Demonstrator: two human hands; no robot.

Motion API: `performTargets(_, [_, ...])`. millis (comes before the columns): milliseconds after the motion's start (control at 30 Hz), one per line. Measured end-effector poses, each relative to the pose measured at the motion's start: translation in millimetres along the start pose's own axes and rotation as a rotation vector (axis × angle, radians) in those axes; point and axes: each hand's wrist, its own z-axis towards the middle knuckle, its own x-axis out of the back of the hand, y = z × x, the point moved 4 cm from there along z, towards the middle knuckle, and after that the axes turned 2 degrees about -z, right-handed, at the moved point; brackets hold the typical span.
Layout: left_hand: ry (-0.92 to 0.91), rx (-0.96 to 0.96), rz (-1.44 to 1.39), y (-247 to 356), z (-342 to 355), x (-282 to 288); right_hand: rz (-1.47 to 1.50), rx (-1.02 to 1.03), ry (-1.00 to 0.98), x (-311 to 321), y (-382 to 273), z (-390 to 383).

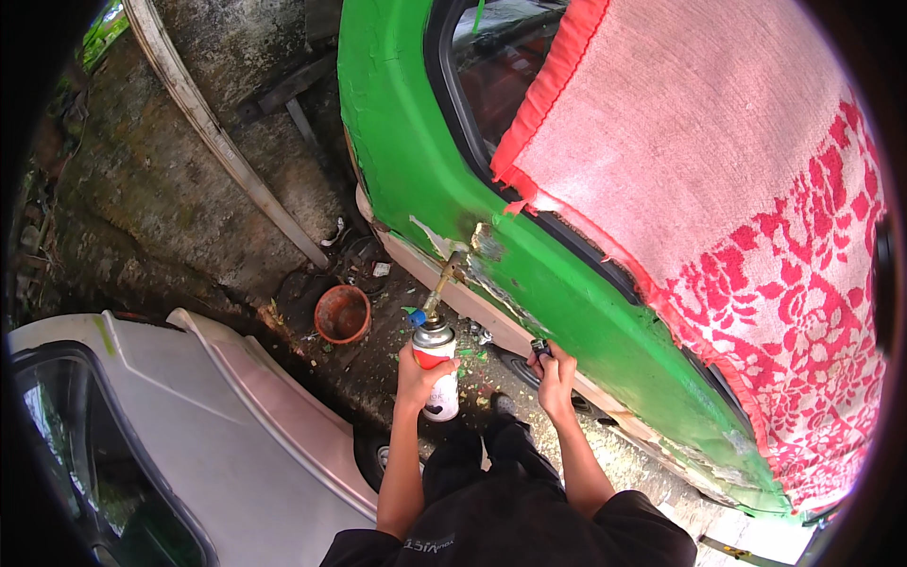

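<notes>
In the head view, the left hand (416, 380) has its grip wrapped around the upper body of a gas torch (441, 399), fingers closed and the thumb laid across the front of the can. The torch stands nearly upright in front of the person, its white and red can below, a blue knob (417, 317) at the collar and a brass nozzle (440, 285) slanting up and to the right. The nozzle's tip lies over or just beside a scraped, darkened patch (487, 241) on a green vehicle body (557, 274); whether the two touch cannot be told. The right hand (559, 380), well apart from the torch, has its grip closed on a small dark object (540, 348), possibly a lighter, held near the lower edge of the green body. A pink towel (699, 123) with red floral patterning drapes over the vehicle and part of its window. To the left of the torch, a terracotta pot (322, 314) sits on the dirty ground, and green flakes (480, 355) lie scattered near the can. A pale car (189, 406) fills the lower left, while a curved pale strip (201, 115) leads down toward the pot.
</notes>
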Motion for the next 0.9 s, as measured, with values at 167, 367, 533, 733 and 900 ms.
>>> performTargets(167, [-0.020, -0.053, 0.055, 0, 2, -1, -0.016, 0.009, -0.010, -1, 2, 0])
performTargets(367, [-0.016, -0.055, 0.038, -2, 1, -1, 0.006, -0.001, 0.006, -1, -2, -1])
performTargets(533, [-0.020, 0.001, 0.017, -6, 0, 4, -0.012, -0.001, 0.005, 1, 0, -1])
performTargets(733, [0.001, 0.000, 0.022, -13, -2, 5, -0.028, 0.013, -0.007, 1, -4, 0])
performTargets(900, [0.007, 0.017, 0.042, -14, -2, 5, 0.035, 0.005, 0.029, -1, 1, 2])
